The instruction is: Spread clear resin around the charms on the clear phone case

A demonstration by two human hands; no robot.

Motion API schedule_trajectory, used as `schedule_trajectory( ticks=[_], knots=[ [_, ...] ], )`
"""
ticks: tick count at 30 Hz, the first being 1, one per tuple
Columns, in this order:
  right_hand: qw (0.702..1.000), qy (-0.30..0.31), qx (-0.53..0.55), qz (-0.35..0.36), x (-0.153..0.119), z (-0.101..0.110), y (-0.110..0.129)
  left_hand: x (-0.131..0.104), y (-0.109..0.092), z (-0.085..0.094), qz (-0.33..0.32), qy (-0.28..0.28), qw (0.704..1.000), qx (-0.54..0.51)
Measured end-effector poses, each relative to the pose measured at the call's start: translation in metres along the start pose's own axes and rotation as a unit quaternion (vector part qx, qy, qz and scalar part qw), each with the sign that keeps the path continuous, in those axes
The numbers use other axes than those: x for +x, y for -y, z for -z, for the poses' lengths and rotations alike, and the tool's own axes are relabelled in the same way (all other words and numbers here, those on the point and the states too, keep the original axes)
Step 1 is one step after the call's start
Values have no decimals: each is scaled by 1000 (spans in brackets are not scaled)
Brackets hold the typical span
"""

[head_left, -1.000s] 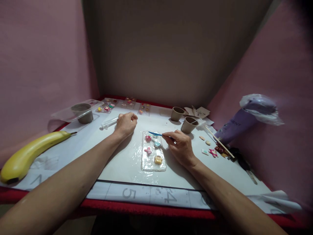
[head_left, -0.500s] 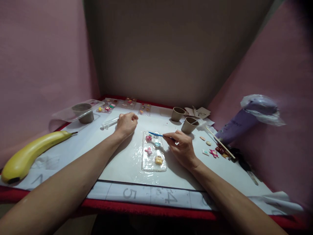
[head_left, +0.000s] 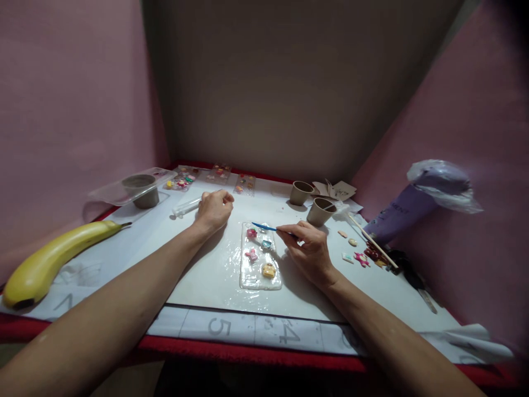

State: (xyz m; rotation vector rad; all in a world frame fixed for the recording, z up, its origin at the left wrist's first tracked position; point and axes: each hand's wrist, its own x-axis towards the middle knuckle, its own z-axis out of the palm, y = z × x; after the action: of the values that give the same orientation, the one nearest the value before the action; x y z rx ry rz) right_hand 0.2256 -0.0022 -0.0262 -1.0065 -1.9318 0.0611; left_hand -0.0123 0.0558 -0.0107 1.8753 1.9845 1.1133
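My right hand [head_left: 308, 248] pinches a thin blue modelling tool [head_left: 263, 226] with a flat, pointed blade. Its blade lies over the far end of a clear, glossy phone case [head_left: 260, 281]; whether it touches the surface I cannot tell. On the case sit several small charms, among them a teal one [head_left: 266, 244], a pink one [head_left: 250, 255] and a yellow one [head_left: 268, 271]. To the left, my left hand [head_left: 215, 211] rests on the white board with fingers curled; their inside is hidden. A clear syringe [head_left: 185, 208] lies against that hand, partly behind it.
Two brown cups [head_left: 321, 212] stand at the back right, near a purple bag [head_left: 403, 212], a wooden stick [head_left: 374, 242] and loose charms [head_left: 361, 259]. Leftward are a plastic banana [head_left: 61, 259] and a cup [head_left: 142, 198] under a clear lid. Decorated pieces [head_left: 179, 181] lie far back.
Almost nothing differs. The blue tool and my right hand have shifted very slightly to the right; my left hand stays in place.
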Motion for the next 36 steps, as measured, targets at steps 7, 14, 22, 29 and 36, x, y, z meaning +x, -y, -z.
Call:
schedule_trajectory(
  ticks=[7, 14, 22, 29, 36],
  knots=[
    [1000, 7, -1, -1, -1, -1, 0, 0, 0, 0, 0, 1, 1000, -4],
    [1000, 6, 7, -1, 0, -1, 1, 1, -1, -1, 0, -1, 1000, 7],
    [1000, 11, 10, -4, 0, -2, 2, 1, -1, -1, -2, -2, 1000, -4],
    [1000, 6, 9, 2, 0, -3, 2, 1, -1, 0, 1, 6, 1000, 2],
    [1000, 7, 15, 0, 0, -2, 3, 2, -1, 0, -4, 1, 1000, 9]
  ],
)
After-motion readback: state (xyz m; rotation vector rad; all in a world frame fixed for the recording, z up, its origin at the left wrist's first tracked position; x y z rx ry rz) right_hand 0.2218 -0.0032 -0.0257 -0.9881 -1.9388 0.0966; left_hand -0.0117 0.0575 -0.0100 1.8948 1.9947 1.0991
